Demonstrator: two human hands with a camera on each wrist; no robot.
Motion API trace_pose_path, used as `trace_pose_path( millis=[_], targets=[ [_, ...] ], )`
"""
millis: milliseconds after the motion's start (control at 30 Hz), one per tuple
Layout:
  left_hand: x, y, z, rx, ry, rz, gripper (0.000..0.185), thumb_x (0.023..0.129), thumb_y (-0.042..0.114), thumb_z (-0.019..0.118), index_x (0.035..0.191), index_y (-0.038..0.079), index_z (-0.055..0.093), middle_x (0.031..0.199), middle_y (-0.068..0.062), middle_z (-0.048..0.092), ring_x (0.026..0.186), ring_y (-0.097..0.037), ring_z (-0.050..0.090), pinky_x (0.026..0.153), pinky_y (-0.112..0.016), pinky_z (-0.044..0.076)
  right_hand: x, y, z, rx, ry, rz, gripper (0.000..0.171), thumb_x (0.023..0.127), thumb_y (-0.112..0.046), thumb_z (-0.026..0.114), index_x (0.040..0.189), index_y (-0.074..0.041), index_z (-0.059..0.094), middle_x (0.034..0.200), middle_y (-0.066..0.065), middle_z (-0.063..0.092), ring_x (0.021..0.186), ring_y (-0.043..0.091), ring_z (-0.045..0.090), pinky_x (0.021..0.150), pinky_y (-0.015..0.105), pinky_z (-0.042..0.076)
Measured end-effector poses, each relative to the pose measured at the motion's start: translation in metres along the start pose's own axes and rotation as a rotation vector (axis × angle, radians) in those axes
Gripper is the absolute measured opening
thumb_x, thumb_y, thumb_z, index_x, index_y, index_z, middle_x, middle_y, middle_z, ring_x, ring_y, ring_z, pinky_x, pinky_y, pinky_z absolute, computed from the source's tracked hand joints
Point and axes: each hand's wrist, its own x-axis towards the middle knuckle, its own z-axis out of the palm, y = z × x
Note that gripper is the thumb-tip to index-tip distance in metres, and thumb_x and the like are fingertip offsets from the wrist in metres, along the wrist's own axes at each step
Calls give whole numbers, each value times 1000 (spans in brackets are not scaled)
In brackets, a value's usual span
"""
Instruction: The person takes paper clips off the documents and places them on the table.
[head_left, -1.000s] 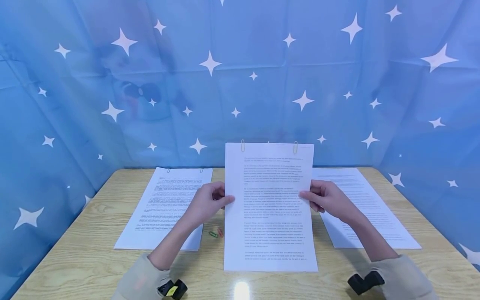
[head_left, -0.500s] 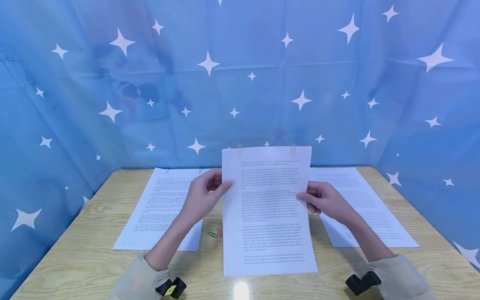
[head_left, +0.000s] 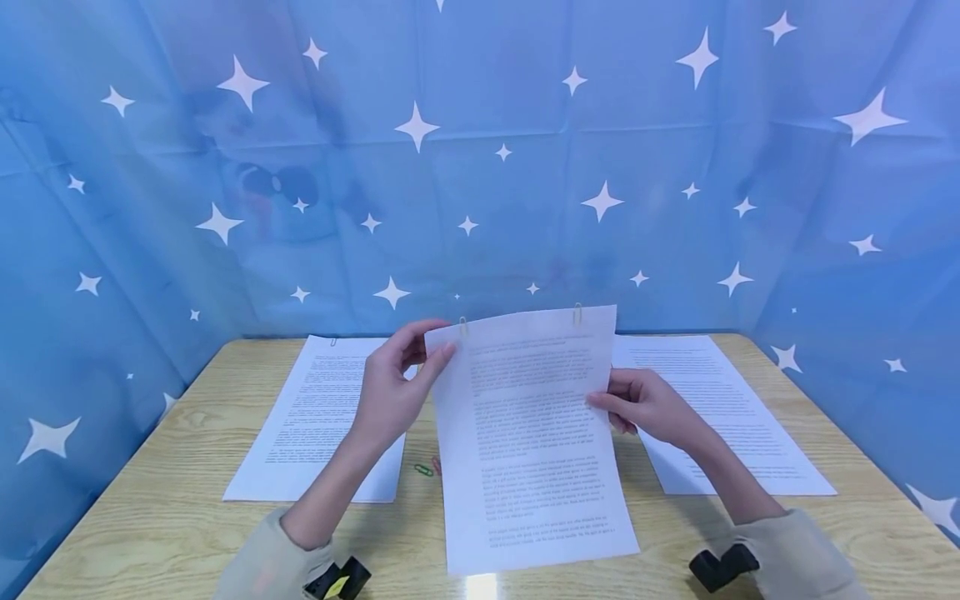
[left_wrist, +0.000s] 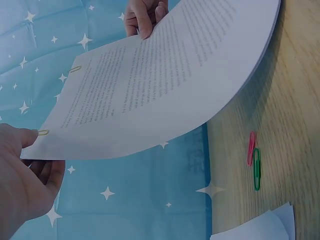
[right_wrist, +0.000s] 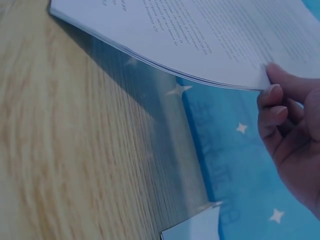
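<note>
A stack of printed sheets (head_left: pixel 528 442) with two paper clips on its top edge is held up over the wooden table (head_left: pixel 150 517), its top bending away toward the backdrop. My left hand (head_left: pixel 393 392) pinches the stack's top left corner by a clip (left_wrist: pixel 43 132). My right hand (head_left: pixel 645 404) grips the right edge at mid-height, thumb on the front. In the left wrist view the same stack (left_wrist: pixel 165 75) curves over the table. In the right wrist view my right hand's fingers (right_wrist: pixel 280 112) curl under the stack's edge (right_wrist: pixel 200 80).
A clipped paper stack (head_left: pixel 326 417) lies flat at the left and another (head_left: pixel 727 417) at the right. Two loose clips, green (head_left: pixel 424 469) and pink (left_wrist: pixel 251 148), lie on the table between the left stack and the held one. A blue starred cloth (head_left: pixel 480 167) walls the table.
My left hand has slid up from the stack's left edge to its top left corner. The stack's top has tipped back and bent, and its bottom edge has come nearer.
</note>
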Motion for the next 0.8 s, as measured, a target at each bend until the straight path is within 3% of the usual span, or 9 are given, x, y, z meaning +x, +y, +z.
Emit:
trace_pose_path(
  millis=[100,333,667,800],
  targets=[
    [0,2,0,-9,7,24,23,96,7,70,118,1,69,110,-8,70,86,-19,63,77,-22,52,0,-1,1,-12,-9,-2,18,102,-7,60,118,-3,67,64,14,57,46,35,43,39,43,35],
    [-1,2,0,1,12,61,17,95,7,70,112,3,72,106,-5,72,87,-17,62,72,-22,49,0,-3,3,-33,-12,-4,18,101,-7,61,117,-3,67,67,23,57,45,23,46,40,39,39],
    [-1,2,1,47,18,40,9,95,3,70,103,2,73,103,-4,73,89,-16,62,73,-25,48,0,-1,3,-45,-23,-9,18,101,-7,61,117,-3,67,66,22,58,45,30,45,39,41,37],
    [-2,3,1,43,25,40,8,95,3,70,102,3,73,102,-4,73,87,-17,62,72,-27,48,0,-1,3,-48,-23,-29,18,101,-5,60,118,-1,67,64,19,57,44,24,46,38,39,37]
  ],
)
